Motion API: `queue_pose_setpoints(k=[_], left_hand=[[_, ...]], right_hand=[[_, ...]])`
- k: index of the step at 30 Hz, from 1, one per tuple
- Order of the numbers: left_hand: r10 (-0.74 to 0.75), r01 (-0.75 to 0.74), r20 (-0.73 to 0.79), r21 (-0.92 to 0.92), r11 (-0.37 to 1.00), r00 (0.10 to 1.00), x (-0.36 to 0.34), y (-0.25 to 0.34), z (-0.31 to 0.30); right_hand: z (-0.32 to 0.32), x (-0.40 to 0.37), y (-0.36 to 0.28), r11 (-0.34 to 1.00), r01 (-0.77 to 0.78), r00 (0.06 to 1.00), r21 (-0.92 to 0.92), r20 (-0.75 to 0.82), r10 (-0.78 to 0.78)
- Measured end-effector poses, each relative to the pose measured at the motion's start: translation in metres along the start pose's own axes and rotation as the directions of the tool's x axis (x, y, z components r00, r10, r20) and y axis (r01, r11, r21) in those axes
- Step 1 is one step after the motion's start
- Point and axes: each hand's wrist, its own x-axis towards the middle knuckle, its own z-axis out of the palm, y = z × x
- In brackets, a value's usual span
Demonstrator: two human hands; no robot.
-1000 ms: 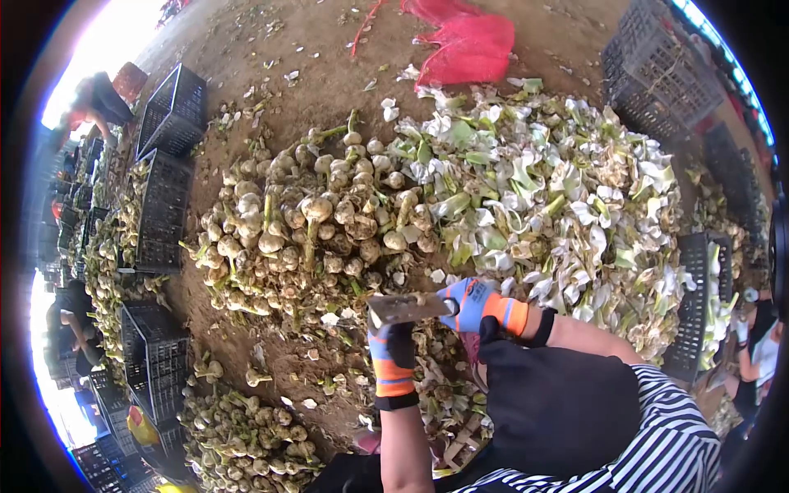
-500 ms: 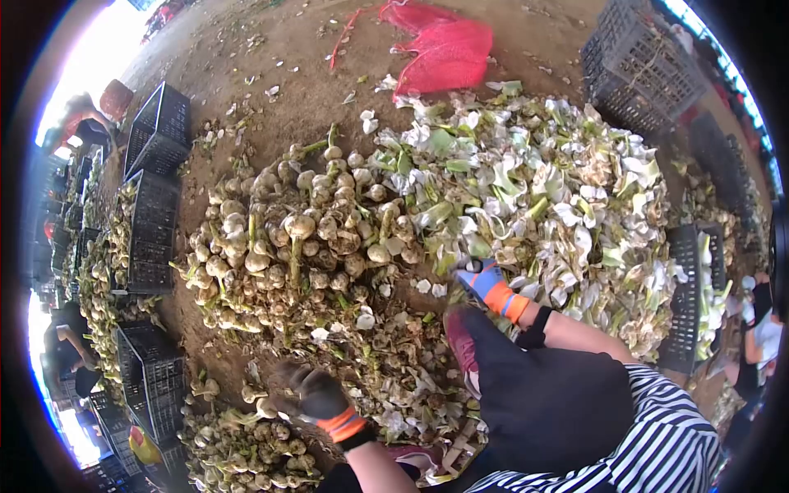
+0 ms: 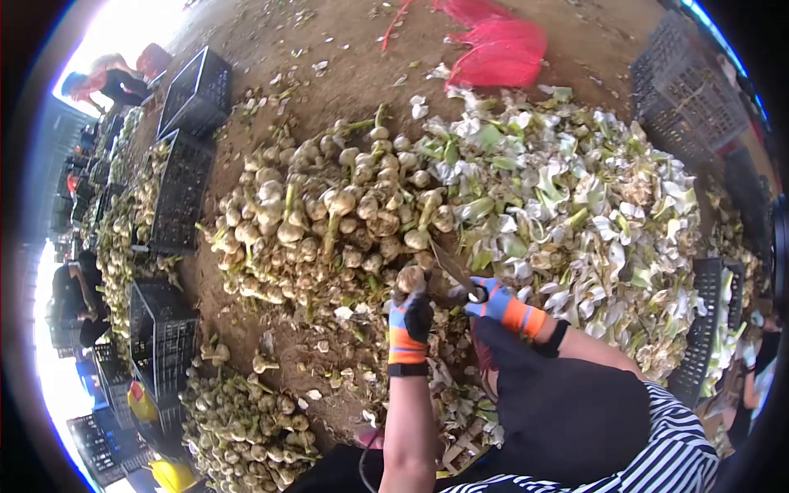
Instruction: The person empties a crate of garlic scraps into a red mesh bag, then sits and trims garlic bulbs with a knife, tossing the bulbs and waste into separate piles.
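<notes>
My left hand (image 3: 410,322), in a blue, orange and dark glove, is closed round a garlic bulb (image 3: 409,279). Just to its right, my right hand (image 3: 498,304), gloved alike, grips a knife (image 3: 450,268) whose blade points up and left, close to the bulb. Both hands are at the near edge of a large heap of garlic bulbs (image 3: 340,201) with stalks on. Beyond my right hand spreads a broad pile of peeled-off husks and leaves (image 3: 567,222). A second heap of garlic (image 3: 246,427) lies at the lower left.
Black plastic crates (image 3: 170,193) line the left side, with more garlic behind them. Stacked crates (image 3: 690,86) stand at the upper right, and another crate (image 3: 699,329) sits at the right. A red mesh bag (image 3: 501,53) lies on the dirt floor. Other people work at both edges.
My left hand has come up and right from beside the lower-left heap and now holds a garlic bulb near the knife. The knife's blade has come into sight. The whole view has shifted.
</notes>
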Motion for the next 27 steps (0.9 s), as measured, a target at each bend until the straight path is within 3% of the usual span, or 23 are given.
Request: queue_pose_setpoints(k=[1, 3, 4, 5, 6, 7, 8, 9, 10, 12, 13, 14, 16, 21, 24, 27], left_hand=[[0.157, -0.145, -0.046, 0.199, 0.969, 0.987, -0.006, 0.001, -0.01], [0.268, -0.208, -0.111, 0.379, 0.902, 0.957, -0.027, 0.037, 0.007], [0.282, -0.197, -0.112, 0.478, 0.856, 0.953, -0.035, 0.041, 0.001], [0.432, -0.312, -0.046, 0.624, 0.717, 0.901, -0.032, 0.032, -0.017], [0.436, -0.311, -0.052, 0.626, 0.715, 0.899, -0.039, 0.036, -0.019], [0.338, -0.228, -0.136, 0.507, 0.831, 0.931, -0.048, 0.043, -0.019], [0.224, -0.14, -0.199, 0.367, 0.92, 0.954, -0.055, 0.045, -0.02], [0.29, -0.281, -0.144, 0.078, 0.956, 0.946, -0.05, 0.02, -0.049], [0.287, -0.279, -0.141, 0.074, 0.957, 0.947, -0.052, 0.024, -0.043], [0.312, -0.225, -0.25, 0.324, 0.919, 0.916, -0.057, 0.029, -0.032], [0.268, -0.259, -0.23, 0.071, 0.963, 0.935, -0.057, 0.033, -0.03], [0.264, -0.255, -0.23, 0.068, 0.965, 0.937, -0.06, 0.035, -0.028], [0.309, -0.138, -0.259, 0.519, 0.843, 0.915, -0.068, 0.043, -0.02], [0.306, -0.128, -0.205, 0.6, 0.79, 0.93, -0.071, 0.036, -0.037], [0.297, -0.155, -0.183, 0.544, 0.825, 0.937, -0.08, 0.044, -0.026], [0.325, -0.203, -0.068, 0.657, 0.726, 0.943, -0.076, 0.04, -0.035]], right_hand=[[0.005, 0.002, 0.024, 1.0, 0.011, 1.0, 0.014, -0.018, -0.011], [0.012, 0.007, 0.032, 0.988, 0.041, 0.997, -0.152, -0.059, -0.05], [0.013, 0.002, 0.0, 0.973, 0.038, 0.994, -0.229, -0.087, -0.059], [0.016, 0.001, -0.023, 0.958, 0.076, 0.996, -0.277, -0.017, -0.084], [0.019, 0.001, -0.044, 0.94, 0.116, 0.993, -0.322, 0.051, -0.105], [0.02, 0.002, -0.06, 0.871, 0.217, 0.974, -0.44, 0.161, -0.161], [0.022, 0.003, -0.079, 0.833, 0.2, 0.956, -0.516, 0.288, -0.051], [0.025, 0.005, -0.092, 0.777, 0.26, 0.932, -0.573, 0.359, -0.047], [0.029, 0.006, -0.099, 0.715, 0.321, 0.904, -0.621, 0.427, -0.034], [0.038, 0.008, -0.098, 0.696, 0.359, 0.894, -0.622, 0.442, -0.067], [0.042, 0.009, -0.098, 0.676, 0.402, 0.882, -0.618, 0.46, -0.104], [0.044, 0.01, -0.1, 0.676, 0.398, 0.883, -0.62, 0.459, -0.099], [0.045, 0.013, -0.104, 0.649, 0.4, 0.864, -0.647, 0.503, -0.032], [0.048, 0.012, -0.106, 0.675, 0.399, 0.842, -0.621, 0.539, -0.002], [0.049, 0.013, -0.1, 0.669, 0.417, 0.838, -0.615, 0.545, -0.021], [0.052, 0.014, -0.094, 0.645, 0.419, 0.837, -0.639, 0.547, -0.002]])
